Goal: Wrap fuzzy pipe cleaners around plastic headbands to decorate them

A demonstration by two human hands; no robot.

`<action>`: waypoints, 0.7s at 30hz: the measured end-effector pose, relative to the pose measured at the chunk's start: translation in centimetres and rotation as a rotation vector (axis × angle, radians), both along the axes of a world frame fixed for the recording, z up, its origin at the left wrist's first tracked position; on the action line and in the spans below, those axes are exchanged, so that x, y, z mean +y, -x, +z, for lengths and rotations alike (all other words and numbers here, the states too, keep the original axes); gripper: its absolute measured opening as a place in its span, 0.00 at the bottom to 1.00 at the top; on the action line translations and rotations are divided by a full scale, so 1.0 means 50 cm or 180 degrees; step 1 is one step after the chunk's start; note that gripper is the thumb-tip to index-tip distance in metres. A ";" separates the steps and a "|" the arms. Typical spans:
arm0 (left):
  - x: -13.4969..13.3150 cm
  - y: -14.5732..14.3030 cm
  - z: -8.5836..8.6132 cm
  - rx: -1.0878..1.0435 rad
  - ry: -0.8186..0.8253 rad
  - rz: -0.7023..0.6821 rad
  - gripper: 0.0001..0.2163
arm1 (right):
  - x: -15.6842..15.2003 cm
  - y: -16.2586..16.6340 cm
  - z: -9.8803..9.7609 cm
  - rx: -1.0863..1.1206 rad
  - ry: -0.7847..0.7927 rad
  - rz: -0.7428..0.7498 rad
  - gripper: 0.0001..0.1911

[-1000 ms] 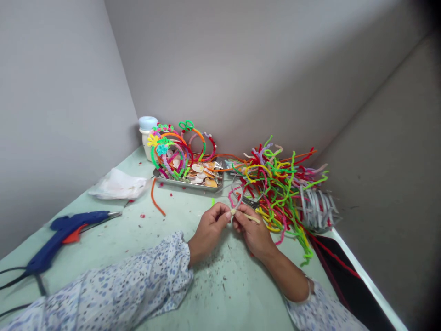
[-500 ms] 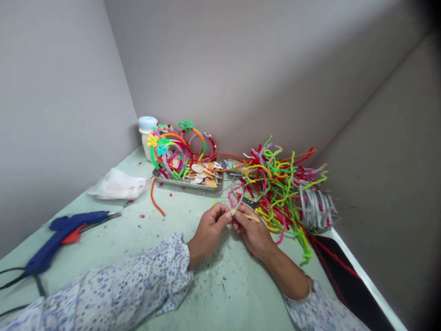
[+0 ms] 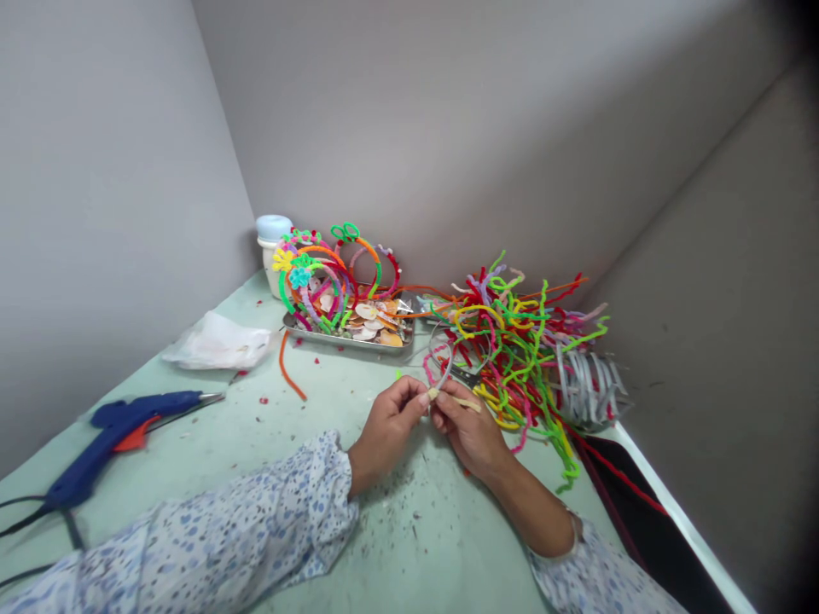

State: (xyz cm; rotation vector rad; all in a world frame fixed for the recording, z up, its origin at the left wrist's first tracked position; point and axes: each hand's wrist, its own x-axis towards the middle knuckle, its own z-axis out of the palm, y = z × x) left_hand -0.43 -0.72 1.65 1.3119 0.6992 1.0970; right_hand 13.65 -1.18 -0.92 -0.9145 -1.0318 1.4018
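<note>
- Left: one blue glue gun [image 3: 124, 439] with one orange trigger.
- Farther back: one white plastic packet [image 3: 221, 343].
- Far left, near the wall: one jar [image 3: 272, 260] with one pale blue lid.
- Right of the packet: one loose orange pipe cleaner [image 3: 291, 371].
- Far middle: several fuzzy headbands [image 3: 342, 273], overlapping too much to count, and one metal tray [image 3: 358, 344] of uncounted shells.
- Middle: one left hand [image 3: 387, 426], pinching one grey band [image 3: 444, 373] by its near end.
- Right of it: one right hand [image 3: 470, 435], grasping one cream strip [image 3: 472, 405] that meets the band between both hands' fingertips.
- Right: one uncountable pile of pipe cleaners [image 3: 531, 333], then one bundle of grey bands [image 3: 592, 392].
</note>
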 end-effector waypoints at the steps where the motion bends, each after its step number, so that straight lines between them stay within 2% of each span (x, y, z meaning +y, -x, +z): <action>1: -0.001 0.000 0.000 -0.0014 -0.0005 -0.0010 0.09 | 0.000 0.000 0.000 0.0007 -0.0011 0.0032 0.09; 7: -0.002 -0.001 -0.004 -0.0018 -0.0034 -0.0009 0.10 | -0.002 0.002 0.002 -0.0057 -0.0087 0.0231 0.10; 11: 0.000 0.000 -0.007 0.0035 -0.0047 0.0048 0.10 | -0.003 0.003 -0.003 -0.0188 -0.0106 0.0162 0.09; 14: 0.003 0.001 -0.012 0.0125 -0.0031 0.0155 0.10 | -0.003 0.005 -0.004 -0.0229 -0.0127 -0.0014 0.07; 18: 0.006 0.002 -0.018 0.0267 -0.0079 0.0295 0.10 | 0.000 0.007 -0.002 -0.0135 -0.0236 -0.0300 0.13; 21: 0.007 0.002 -0.021 0.0315 -0.0081 0.0376 0.10 | 0.003 0.003 0.001 -0.0131 -0.0299 -0.0763 0.14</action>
